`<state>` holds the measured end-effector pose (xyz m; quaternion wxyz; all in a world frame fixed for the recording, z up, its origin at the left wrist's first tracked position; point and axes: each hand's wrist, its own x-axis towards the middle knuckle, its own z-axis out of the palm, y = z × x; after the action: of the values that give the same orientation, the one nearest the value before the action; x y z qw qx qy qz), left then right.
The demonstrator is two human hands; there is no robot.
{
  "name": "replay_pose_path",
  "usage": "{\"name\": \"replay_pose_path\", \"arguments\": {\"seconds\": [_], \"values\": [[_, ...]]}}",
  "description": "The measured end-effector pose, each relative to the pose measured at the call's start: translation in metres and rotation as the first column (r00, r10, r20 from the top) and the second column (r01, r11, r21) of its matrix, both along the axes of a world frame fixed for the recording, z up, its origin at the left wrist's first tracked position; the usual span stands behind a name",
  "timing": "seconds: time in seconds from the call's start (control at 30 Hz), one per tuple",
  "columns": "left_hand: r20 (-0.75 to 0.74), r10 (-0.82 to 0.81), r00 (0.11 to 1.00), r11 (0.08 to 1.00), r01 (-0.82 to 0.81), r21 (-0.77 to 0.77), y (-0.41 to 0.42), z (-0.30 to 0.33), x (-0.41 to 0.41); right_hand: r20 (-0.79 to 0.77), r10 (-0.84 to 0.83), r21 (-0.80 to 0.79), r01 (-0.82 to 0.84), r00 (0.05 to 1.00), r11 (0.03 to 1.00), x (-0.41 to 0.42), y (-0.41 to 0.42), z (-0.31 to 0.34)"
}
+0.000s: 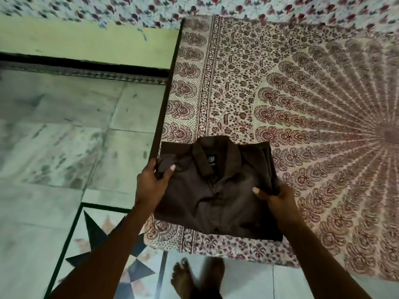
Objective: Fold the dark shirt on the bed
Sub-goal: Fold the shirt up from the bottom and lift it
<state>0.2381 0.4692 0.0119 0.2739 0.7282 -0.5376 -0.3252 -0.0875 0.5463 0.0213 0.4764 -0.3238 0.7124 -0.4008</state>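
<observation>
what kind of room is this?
Most likely a home bedroom: a bed under a block-printed bedspread, a folded dark shirt gripped by both hands, and a tiled floor with bare feet.

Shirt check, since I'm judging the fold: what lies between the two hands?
In the head view, only the folded dark shirt, collar up, spans between the left hand and right hand.

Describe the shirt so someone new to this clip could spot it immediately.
On the patterned bedspread, look at the near corner by the tiled floor. The dark brown shirt lies there folded into a rectangle, collar up, gripped at its sides by the left hand and right hand.
</observation>
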Motion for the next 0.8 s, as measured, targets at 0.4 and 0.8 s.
{"name": "replay_pose_path", "arguments": {"seconds": [0.4, 0.8], "values": [[-0.473, 0.127, 0.872, 0.908, 0.089, 0.408, -0.04, -0.093, 0.016, -0.023, -0.114, 0.166, 0.116, 0.993, 0.979, 0.003, -0.007, -0.111], [0.223, -0.23, 0.947, 0.893, 0.114, 0.434, 0.018, -0.085, 0.033, -0.296, 0.042, 0.316, 0.056, 0.954, 0.947, 0.003, 0.032, -0.1]]}}
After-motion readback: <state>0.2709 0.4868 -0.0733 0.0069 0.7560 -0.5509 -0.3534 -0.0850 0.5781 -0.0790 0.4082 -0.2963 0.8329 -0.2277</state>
